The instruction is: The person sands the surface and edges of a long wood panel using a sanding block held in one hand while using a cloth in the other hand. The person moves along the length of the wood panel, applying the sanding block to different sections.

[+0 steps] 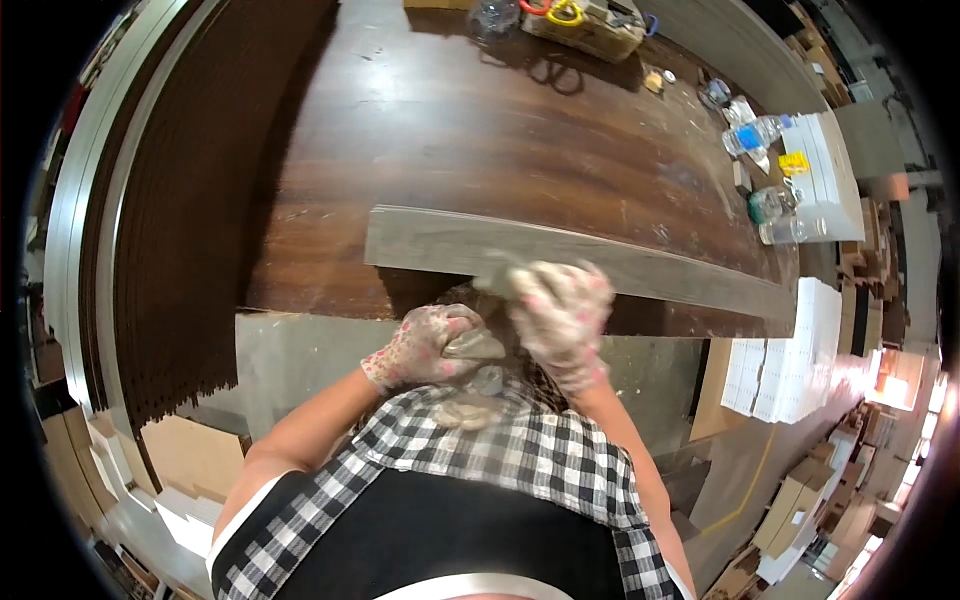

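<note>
At frame centre, the gloved right hand (560, 305) presses a putty knife (497, 284) against a long grey plank (650, 270) on the dark wooden table (480, 130). Just left, the gloved left hand (425, 345) holds another scraper (473, 346). Plastic bottles (755, 135) lie upper right.

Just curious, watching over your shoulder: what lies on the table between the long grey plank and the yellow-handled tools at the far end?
Head view: only bare dark wooden tabletop lies between the grey plank and the yellow-handled tools.

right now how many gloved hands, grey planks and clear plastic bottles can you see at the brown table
gloved hands: 2, left hand and right hand
grey plank: 1, lying along the table's near edge under the right hand
clear plastic bottles: 3, one, one, one, all at the table's right end
total: 6
</note>
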The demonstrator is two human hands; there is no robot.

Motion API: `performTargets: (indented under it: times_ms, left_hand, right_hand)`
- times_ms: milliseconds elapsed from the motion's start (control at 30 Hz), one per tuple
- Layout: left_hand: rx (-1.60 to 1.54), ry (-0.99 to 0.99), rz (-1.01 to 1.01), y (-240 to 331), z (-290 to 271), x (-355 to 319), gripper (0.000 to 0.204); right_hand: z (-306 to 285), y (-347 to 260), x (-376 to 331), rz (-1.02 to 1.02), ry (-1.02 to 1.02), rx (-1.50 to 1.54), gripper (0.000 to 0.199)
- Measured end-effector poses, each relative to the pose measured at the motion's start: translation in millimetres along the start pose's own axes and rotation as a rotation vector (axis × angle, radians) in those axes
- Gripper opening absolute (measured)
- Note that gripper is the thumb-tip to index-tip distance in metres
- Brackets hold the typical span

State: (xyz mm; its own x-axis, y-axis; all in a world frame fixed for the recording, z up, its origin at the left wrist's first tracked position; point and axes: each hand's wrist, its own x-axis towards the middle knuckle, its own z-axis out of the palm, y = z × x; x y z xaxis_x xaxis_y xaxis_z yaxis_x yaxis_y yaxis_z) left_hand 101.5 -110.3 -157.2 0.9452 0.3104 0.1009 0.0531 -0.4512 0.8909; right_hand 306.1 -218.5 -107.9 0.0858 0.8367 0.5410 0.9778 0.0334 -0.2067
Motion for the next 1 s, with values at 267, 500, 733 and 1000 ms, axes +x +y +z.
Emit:
performTargets:
  times_ms: [267,500,733,1000]
  left_hand:
    - [-0.018,0.19,0.136,32,22,43,0.037]
    - [0.067,0.32,0.196,85,51,106,0.031]
    - [0.258,0.515,-0.046,102,82,143,0.028]
    - [0.012,0.989,-0.127,125,94,149,0.046]
  right_hand:
    - [-60,52,-54,0.358,0.028,-0.12,0.042]
    - [-95,138,-104,0.403,0.029,-0.262,0.05]
    - [-210,329,-225,0.718,0.203,-0.553,0.05]
    - [-250,411,-205,0.972,0.547,-0.041,0.043]
